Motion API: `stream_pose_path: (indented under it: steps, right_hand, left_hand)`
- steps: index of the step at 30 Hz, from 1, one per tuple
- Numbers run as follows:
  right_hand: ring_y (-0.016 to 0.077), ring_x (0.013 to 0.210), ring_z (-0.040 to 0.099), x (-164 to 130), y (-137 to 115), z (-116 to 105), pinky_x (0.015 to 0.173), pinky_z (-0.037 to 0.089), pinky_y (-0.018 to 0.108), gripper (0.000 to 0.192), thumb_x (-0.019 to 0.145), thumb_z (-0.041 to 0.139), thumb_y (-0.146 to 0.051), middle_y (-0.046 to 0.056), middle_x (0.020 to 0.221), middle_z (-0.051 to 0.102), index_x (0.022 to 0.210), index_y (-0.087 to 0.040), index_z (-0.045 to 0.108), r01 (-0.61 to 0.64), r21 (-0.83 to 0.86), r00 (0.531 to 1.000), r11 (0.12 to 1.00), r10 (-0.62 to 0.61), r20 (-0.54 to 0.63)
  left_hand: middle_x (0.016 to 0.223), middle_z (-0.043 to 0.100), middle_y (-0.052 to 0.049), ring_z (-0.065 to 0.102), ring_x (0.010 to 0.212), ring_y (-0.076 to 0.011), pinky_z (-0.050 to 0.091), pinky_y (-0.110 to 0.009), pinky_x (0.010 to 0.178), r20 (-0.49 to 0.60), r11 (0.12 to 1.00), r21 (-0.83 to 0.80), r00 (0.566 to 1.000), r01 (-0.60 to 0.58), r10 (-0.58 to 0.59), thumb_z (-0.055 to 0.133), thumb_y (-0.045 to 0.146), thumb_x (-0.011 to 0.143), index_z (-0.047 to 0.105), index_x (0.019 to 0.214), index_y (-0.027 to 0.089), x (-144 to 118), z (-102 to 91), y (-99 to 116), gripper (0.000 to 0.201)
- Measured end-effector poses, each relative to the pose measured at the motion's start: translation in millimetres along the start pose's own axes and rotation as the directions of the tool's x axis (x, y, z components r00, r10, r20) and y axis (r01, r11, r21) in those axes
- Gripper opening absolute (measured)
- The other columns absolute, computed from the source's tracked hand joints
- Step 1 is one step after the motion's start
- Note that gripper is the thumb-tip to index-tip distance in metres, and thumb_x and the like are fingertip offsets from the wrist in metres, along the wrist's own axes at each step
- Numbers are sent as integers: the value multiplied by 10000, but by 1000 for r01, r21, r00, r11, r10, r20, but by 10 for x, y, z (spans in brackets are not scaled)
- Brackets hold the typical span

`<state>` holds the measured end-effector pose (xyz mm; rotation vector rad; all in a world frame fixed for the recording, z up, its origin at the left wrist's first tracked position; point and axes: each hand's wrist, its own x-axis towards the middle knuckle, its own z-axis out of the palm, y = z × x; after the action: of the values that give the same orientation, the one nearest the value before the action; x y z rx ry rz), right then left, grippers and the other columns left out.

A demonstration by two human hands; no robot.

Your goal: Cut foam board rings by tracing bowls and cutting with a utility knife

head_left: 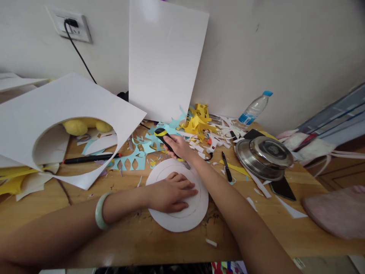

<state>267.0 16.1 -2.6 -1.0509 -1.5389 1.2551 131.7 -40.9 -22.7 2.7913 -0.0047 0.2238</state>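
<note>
Forearms: the right forearm [239,209] and left forearm [57,224] reach in over the near edge of the bench [119,247]; a pale green bangle [100,211] circles the left wrist.
White disc [176,222]: flat on the bench, close to the middle of the near edge, with a ring line marked inside its rim.
Left hand [173,192]: laid palm down on the disc, fingers extended and slightly parted, gripping nothing.
Right hand [179,147]: curled round a black-and-yellow tool [164,136] at the disc's far side; the tool's lower end is partly hidden by the hand and wrist.
White scrap [211,242]: near the near edge, right of the disc.
Holed board [68,95]: white, tilted over the bench's left end; yellow rounded objects [75,126] and a black marker [91,158] show through its round opening.
Cuttings: light blue paper [131,161] and yellow paper [198,123] pile toward the far edge, a white glue gun [216,144] just beside them.
White panel [165,57]: upright against the wall at the far edge.
Right end: black pen [226,167], upturned steel basin [264,156], dark flat slab [283,189] beside it; a blue-capped bottle [253,109] toward the far right corner.
</note>
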Motion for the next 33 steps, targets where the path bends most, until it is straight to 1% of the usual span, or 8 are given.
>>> stream_pose_path:
  steps: [5, 10, 17, 25, 29, 31, 33]
  right_hand:
    - [23, 345, 363, 4, -17, 10, 282, 287, 155, 325, 828, 466, -490, -53, 621, 474, 721, -185, 425, 9, 63, 1000, 998, -7, -22]
    - [21, 346, 366, 28, -35, 29, 283, 290, 152, 356, 817, 474, -508, -51, 610, 466, 684, -184, 412, 5, 51, 999, 999, -3, -32]
    - [27, 346, 362, 72, -11, 46, 276, 281, 156, 347, 809, 475, -521, -54, 609, 466, 715, -193, 406, 25, 81, 999, 996, -21, -47]
    - [32, 364, 366, 121, -23, 69, 281, 278, 157, 351, 804, 475, -526, -51, 616, 462, 704, -199, 398, 8, 126, 1000, 992, -8, 3]
    - [32, 364, 363, 147, -33, 88, 283, 283, 159, 354, 807, 472, -524, -51, 613, 462, 688, -200, 392, 1, 106, 1000, 994, -4, 29]
    - [34, 363, 363, 123, -50, 89, 285, 285, 163, 350, 811, 470, -522, -49, 610, 460, 695, -199, 401, 13, 84, 1000, 996, -13, 1]
    - [38, 356, 365, 57, -65, 84, 284, 283, 169, 350, 817, 462, -523, -45, 596, 455, 696, -199, 408, 38, 45, 996, 998, -35, -83]
  left_hand:
    - [1216, 524, -103, 411, 1087, -275, 262, -408, 963, 7, 1000, -8, 1000, 5, -5, 446, 349, 870, 452, 1275, 181, -6, -14, 12, 439]
    - [1222, 521, -100, 408, 1092, -275, 258, -404, 968, 23, 1000, -7, 1000, 10, -10, 449, 348, 868, 451, 1278, 182, -1, -33, 16, 442]
    - [1226, 518, -100, 406, 1092, -275, 259, -409, 964, 15, 1000, -2, 1000, 12, -12, 449, 354, 870, 454, 1277, 178, -11, -14, 17, 443]
    - [1208, 528, -98, 417, 1088, -272, 270, -407, 961, -7, 1000, -18, 1000, 1, -1, 460, 347, 862, 450, 1280, 196, -17, -6, 10, 444]
    - [1209, 532, -103, 420, 1097, -276, 276, -410, 962, -5, 999, -37, 1000, 7, -8, 472, 337, 857, 458, 1276, 202, -19, -30, 3, 440]
    - [1218, 530, -108, 419, 1106, -280, 281, -411, 964, 13, 999, -51, 1000, -2, 3, 480, 335, 855, 463, 1274, 192, -27, -76, -2, 443]
    - [1231, 527, -107, 423, 1119, -276, 281, -405, 976, 37, 996, -72, 998, -47, 50, 490, 318, 852, 485, 1253, 186, -38, -132, 2, 422]
